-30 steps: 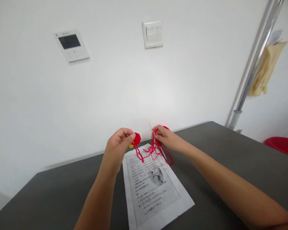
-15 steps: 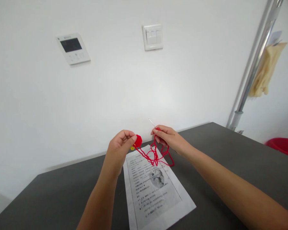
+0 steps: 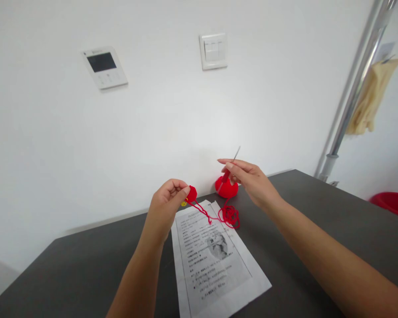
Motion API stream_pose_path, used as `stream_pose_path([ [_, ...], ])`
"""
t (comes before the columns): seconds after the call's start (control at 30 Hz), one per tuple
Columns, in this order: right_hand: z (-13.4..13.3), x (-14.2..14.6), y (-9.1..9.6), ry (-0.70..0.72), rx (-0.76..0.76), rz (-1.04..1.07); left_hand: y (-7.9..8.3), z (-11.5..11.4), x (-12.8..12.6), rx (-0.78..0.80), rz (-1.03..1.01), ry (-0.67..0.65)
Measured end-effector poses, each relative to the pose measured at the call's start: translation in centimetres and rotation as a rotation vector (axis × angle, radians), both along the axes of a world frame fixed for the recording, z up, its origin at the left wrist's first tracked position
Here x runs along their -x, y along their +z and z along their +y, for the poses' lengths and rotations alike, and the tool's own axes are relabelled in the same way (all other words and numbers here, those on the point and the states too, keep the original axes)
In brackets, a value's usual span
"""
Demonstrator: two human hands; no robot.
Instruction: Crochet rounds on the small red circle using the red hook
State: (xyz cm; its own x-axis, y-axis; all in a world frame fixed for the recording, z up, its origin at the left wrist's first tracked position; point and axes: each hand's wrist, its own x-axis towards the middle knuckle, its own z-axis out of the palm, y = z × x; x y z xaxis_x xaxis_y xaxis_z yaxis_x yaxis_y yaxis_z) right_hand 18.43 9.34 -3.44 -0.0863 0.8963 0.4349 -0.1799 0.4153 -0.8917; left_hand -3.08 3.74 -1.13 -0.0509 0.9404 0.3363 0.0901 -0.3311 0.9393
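Note:
My left hand (image 3: pixel 166 201) pinches a small red crocheted piece (image 3: pixel 192 193) between thumb and fingers, with a bit of yellow just under it. Red yarn (image 3: pixel 229 215) trails from the piece and lies in a loose tangle on the top right corner of a printed paper sheet (image 3: pixel 215 260). My right hand (image 3: pixel 248 181) is raised above the table and holds a thin crochet hook (image 3: pixel 230 165) with a red handle, its metal tip pointing up. Behind that hand a red ball of yarn (image 3: pixel 226 187) sits on the table near the wall.
The dark grey table (image 3: pixel 318 212) stands against a white wall carrying a light switch (image 3: pixel 213 50) and a small intercom panel (image 3: pixel 104 67). A metal pole (image 3: pixel 354 88) with a hanging beige cloth (image 3: pixel 368 101) rises at the right. A red basin (image 3: pixel 393 202) shows at the right edge.
My right hand has lifted up and to the right with the hook, letting the yarn strands drop onto the paper. The red yarn ball behind it is uncovered. My left hand has barely moved.

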Motion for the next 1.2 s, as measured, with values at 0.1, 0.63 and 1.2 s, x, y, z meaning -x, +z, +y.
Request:
stream_pose_path([
  [0.1, 0.4, -0.2, 0.1, 0.051, 0.054, 0.140, 0.1, 0.0, 0.0, 0.015, 0.001, 0.010],
  [0.63, -3.5, 1.3, 1.1, 0.603, 0.047, 0.186, 0.5, -1.1, -0.6, 0.024, -0.049, -0.084],
  [1.2, -4.7, 2.2, 0.4, 0.473, -0.276, 0.170, 0.6, -1.8, -1.1, -0.020, -0.101, -0.132],
])
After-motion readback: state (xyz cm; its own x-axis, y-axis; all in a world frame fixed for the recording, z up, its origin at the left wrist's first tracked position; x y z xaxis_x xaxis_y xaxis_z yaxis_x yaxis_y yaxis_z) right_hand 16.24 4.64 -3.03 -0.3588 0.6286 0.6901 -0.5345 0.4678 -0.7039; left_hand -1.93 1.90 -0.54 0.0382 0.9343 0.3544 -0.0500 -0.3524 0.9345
